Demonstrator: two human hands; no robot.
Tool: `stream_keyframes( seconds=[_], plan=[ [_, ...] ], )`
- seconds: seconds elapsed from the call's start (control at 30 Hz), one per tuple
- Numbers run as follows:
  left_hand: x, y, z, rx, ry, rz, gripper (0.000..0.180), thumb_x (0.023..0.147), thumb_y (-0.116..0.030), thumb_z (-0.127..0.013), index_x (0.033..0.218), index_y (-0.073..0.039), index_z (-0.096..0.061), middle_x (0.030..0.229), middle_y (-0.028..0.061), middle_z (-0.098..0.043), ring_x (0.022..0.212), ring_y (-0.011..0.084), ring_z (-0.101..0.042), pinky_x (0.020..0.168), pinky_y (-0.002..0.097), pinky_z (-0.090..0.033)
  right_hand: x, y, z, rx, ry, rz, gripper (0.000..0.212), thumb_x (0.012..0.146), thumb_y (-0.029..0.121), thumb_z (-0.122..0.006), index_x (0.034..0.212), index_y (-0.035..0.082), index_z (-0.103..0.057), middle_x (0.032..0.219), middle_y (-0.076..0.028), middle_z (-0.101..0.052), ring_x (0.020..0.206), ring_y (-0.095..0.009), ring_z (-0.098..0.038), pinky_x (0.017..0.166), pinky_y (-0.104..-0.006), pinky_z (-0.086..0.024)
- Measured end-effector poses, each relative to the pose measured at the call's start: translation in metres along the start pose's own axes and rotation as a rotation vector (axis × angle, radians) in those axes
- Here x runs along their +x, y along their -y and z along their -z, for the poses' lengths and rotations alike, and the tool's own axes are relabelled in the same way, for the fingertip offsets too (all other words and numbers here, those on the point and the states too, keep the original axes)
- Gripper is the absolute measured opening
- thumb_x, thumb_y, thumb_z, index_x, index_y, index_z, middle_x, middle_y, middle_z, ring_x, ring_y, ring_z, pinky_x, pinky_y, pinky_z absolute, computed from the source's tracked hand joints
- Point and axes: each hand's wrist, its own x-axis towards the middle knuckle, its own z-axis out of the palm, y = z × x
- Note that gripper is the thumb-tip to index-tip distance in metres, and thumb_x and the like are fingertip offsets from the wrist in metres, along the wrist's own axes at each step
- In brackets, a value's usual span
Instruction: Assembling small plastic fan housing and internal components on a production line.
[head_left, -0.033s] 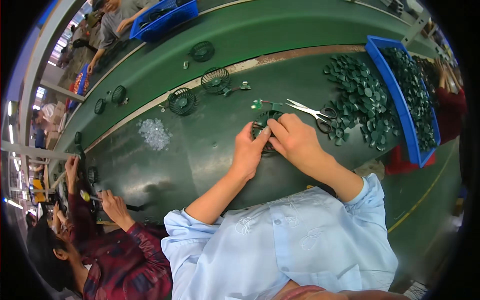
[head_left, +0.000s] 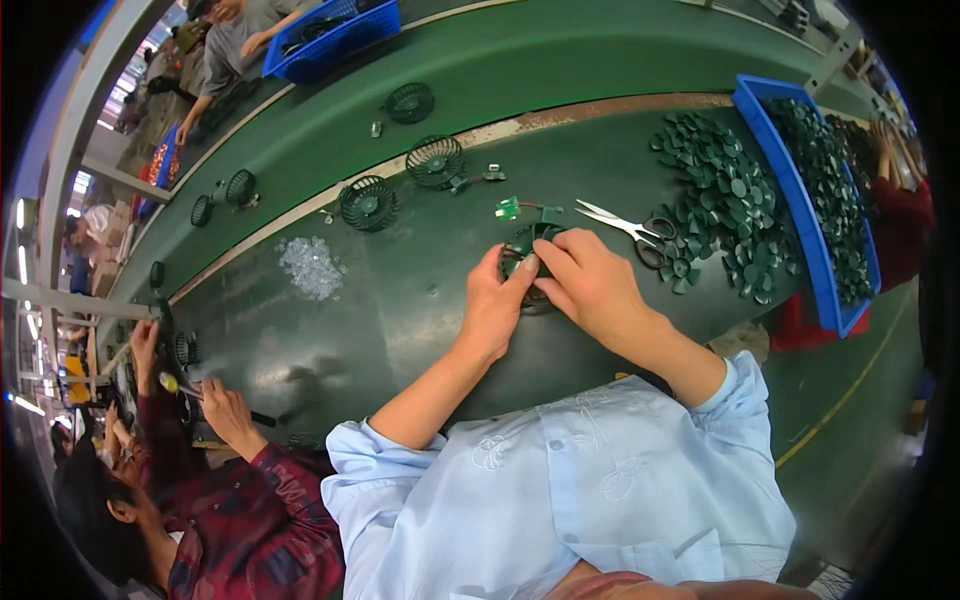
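A small dark green fan (head_left: 520, 243) with a round slatted cage is between my hands, partly covered by my fingers. My left hand (head_left: 495, 300) wraps round its near left side, thumb on top. From the right, my right hand (head_left: 595, 275) presses its fingers and thumb together at the fan's middle; whether a small part is pinched there is hidden. A green circuit board (head_left: 508, 208) on a short red wire lies just beyond the fan. Black-handled scissors (head_left: 640, 235) rest partly spread to the right of it, beside a heap of dark green fan blades (head_left: 725, 190).
A blue tray (head_left: 790, 170) full of blades stands far right. Caged fans (head_left: 369, 203) lie along the worn ledge (head_left: 500, 133) and the green belt (head_left: 560, 70) behind. Small clear pieces (head_left: 312, 268) are heaped on the left. A co-worker's hand (head_left: 232, 415) holds a yellow-headed mallet (head_left: 169, 382).
The circuit board beyond the fan has tilted and shifted slightly. My hands keep nearly the same hold. On the left, the co-worker's mallet has moved a little.
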Motion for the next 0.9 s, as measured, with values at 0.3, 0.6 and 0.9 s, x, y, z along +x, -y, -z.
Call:
stream_keyframes(
  seconds=[0.3,0.6,0.9],
  plan=[
    [-0.005,-0.014,0.016,0.461,0.085,-0.264,0.031,0.090,-0.017,-0.067,0.112,0.001,-0.057,0.094,0.0110,-0.067,0.088,0.0153,-0.063,0.079,0.0302,-0.050,-0.002,-0.025,0.000,0.731,0.219,-0.568,0.036,0.076,0.024,-0.079,0.095,-0.003,-0.065,0.075,-0.009,-0.059,0.061,-0.016,-0.051,0.057,-0.0320,-0.043],
    [0.128,-0.061,0.005,0.579,0.186,0.037,0.029,0.094,-0.023,-0.062,0.107,0.002,-0.061,0.089,0.0061,-0.064,0.080,0.0156,-0.063,0.067,0.0294,-0.051,0.076,-0.136,0.000,0.780,0.291,-0.755,0.033,0.080,0.028,-0.078,0.081,-0.002,-0.064,0.066,-0.005,-0.061,0.053,-0.010,-0.052,0.048,-0.0253,-0.042],
    [0.358,-0.082,0.128,1.702,-0.476,-0.623,0.039,0.089,-0.026,-0.062,0.119,-0.002,-0.058,0.109,0.0230,-0.065,0.111,0.0419,-0.054,0.090,0.0507,-0.048,0.071,-0.301,0.054,-0.398,0.082,-0.401,0.046,0.079,0.027,-0.072,0.118,0.007,-0.062,0.111,-0.022,-0.063,0.108,-0.042,-0.057,0.089,-0.0528,-0.048]
  ],
)
